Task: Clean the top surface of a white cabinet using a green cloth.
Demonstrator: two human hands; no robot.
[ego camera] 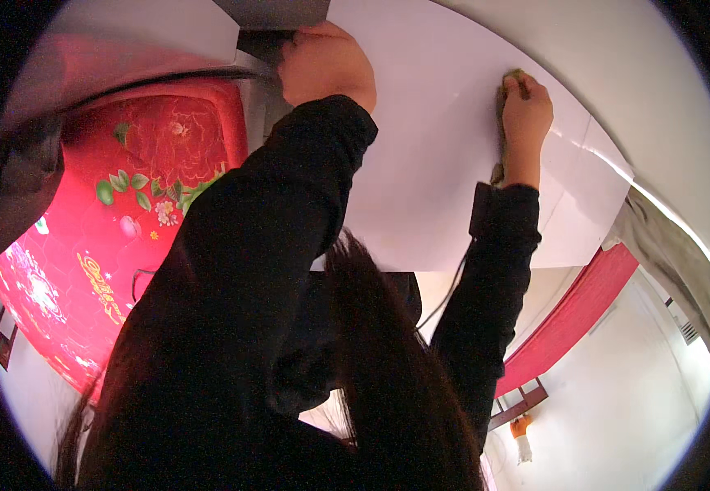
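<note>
My right hand (525, 119) presses a small greenish cloth or sponge (514, 75) against a large glossy white panel (416, 153), near its right side. A dark reflection or shadow runs along the hand's left edge. My left hand (330, 67) is at the top, by the panel's left edge and just below a grey board (287, 13). Its fingers curl away from view beside a dark gap, so what they touch is hidden. Black sleeves cover both forearms, and long dark hair hangs over the lower middle of the picture.
On the left lies a red bed cover (97, 245) with flowers and leaves. More red fabric (566, 319) shows at the lower right, beside a dark red frame (520, 405). A greyish curtain or cloth (674, 264) hangs at the right. A thin dark cable (447, 301) passes near my right sleeve.
</note>
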